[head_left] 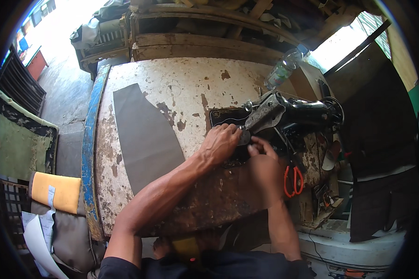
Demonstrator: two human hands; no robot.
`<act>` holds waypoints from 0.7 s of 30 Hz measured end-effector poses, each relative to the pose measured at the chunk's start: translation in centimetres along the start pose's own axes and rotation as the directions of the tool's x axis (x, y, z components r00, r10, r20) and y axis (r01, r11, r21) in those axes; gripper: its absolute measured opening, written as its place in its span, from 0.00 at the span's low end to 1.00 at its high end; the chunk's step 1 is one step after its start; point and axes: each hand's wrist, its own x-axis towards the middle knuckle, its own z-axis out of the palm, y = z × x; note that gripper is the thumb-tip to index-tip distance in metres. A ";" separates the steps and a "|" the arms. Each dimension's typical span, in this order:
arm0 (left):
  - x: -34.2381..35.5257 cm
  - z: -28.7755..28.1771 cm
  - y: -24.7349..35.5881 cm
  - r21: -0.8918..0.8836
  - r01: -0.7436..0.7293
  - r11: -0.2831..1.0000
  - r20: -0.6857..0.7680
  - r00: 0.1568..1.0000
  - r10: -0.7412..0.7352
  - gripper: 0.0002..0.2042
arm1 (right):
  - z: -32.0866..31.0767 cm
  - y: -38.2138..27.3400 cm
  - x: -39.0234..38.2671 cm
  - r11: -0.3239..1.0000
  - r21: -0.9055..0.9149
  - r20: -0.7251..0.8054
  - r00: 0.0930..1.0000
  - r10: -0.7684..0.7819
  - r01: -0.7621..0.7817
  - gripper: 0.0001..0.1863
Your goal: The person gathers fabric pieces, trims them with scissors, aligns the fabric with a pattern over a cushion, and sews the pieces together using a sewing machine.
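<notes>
A black sewing machine [302, 109] stands on a worn, paint-flaked table [172, 74]. My left hand [222, 142] is at its needle end, fingers bent and pressed together beside a small dark metal part [244, 137]; what they hold is hidden. My right hand [263, 162] is just below the needle area, its index finger and thumb curled toward each other; much of it is blurred and anything held is unclear. A grey-brown cut panel [144, 135] lies flat to the left of my hands. Orange-handled scissors [293, 181] are just right of my right hand.
A plastic bottle [281, 69] is behind the machine. Dark fabric [381, 149] hangs at the right. At the left are a padded green panel [18, 144] and a yellow pad [56, 190] on stacked material. Wooden shelving [181, 42] with material stands beyond the table.
</notes>
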 end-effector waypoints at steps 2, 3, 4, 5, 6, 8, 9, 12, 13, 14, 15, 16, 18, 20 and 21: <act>0.1 0.1 0.2 0.001 -0.015 1.000 -0.003 1.000 0.015 0.05 | -0.2 -0.4 2.0 0.999 -0.029 -0.018 0.999 -0.030 0.029 0.14; 0.1 0.1 0.2 0.001 -0.024 1.000 -0.003 1.000 0.024 0.05 | -0.3 -0.8 2.7 0.993 -0.094 0.005 0.997 0.079 -0.078 0.14; 0.0 0.1 0.2 0.008 -0.024 1.000 -0.004 1.000 0.024 0.05 | -0.2 -1.0 3.0 0.971 -0.156 0.028 0.982 0.188 -0.181 0.13; 0.0 0.2 0.2 0.020 -0.024 0.999 -0.005 1.000 0.024 0.05 | -0.2 -0.8 3.2 0.972 -0.153 0.031 0.983 0.183 -0.176 0.13; -0.1 0.2 0.1 0.033 -0.024 0.999 -0.006 1.000 0.025 0.06 | -0.1 -0.3 3.5 0.980 -0.152 0.044 0.990 0.133 -0.125 0.12; -0.2 0.2 0.2 0.038 -0.024 0.999 -0.003 1.000 0.024 0.05 | 0.1 0.1 3.8 0.986 -0.150 0.053 0.995 0.083 -0.074 0.12; -0.2 0.2 0.2 0.040 -0.023 0.999 0.001 1.000 0.023 0.05 | 0.3 0.0 3.8 0.990 -0.124 0.046 0.997 0.067 -0.061 0.11; 0.0 -0.3 0.5 0.066 -0.017 0.998 -0.015 1.000 0.018 0.05 | 0.2 1.1 3.9 0.993 -0.116 0.012 1.000 0.007 -0.005 0.11; 0.0 -0.6 0.6 0.065 -0.023 0.998 -0.014 1.000 0.024 0.05 | 0.2 1.5 4.0 0.990 -0.132 -0.003 0.999 -0.041 0.040 0.11; 0.0 -0.9 0.8 0.075 -0.008 0.997 0.000 1.000 0.008 0.05 | -0.1 1.8 3.7 0.991 -0.131 -0.009 0.999 -0.040 0.039 0.11; 0.0 -1.1 0.9 0.086 0.005 0.996 0.013 1.000 -0.007 0.06 | -0.5 2.0 3.3 0.999 0.040 -0.043 0.999 -0.028 0.030 0.11; -0.1 -1.2 0.9 0.088 0.003 0.996 0.015 1.000 -0.005 0.06 | -0.6 2.0 3.1 0.976 0.214 -0.069 0.998 -0.012 0.026 0.10; -0.4 -1.4 0.9 0.051 0.012 0.999 0.014 1.000 -0.013 0.10 | -0.5 1.4 2.8 0.831 0.557 -0.105 0.993 0.061 0.008 0.09; -0.2 -1.6 1.3 0.062 -0.103 0.993 -0.021 0.994 0.105 0.13 | -0.9 1.3 2.5 0.573 0.820 -0.120 0.983 0.141 0.018 0.09; -0.1 -1.7 1.6 0.079 -0.211 0.974 -0.058 0.975 0.216 0.16 | -1.3 1.9 2.4 0.540 0.841 -0.038 0.995 0.097 -0.021 0.08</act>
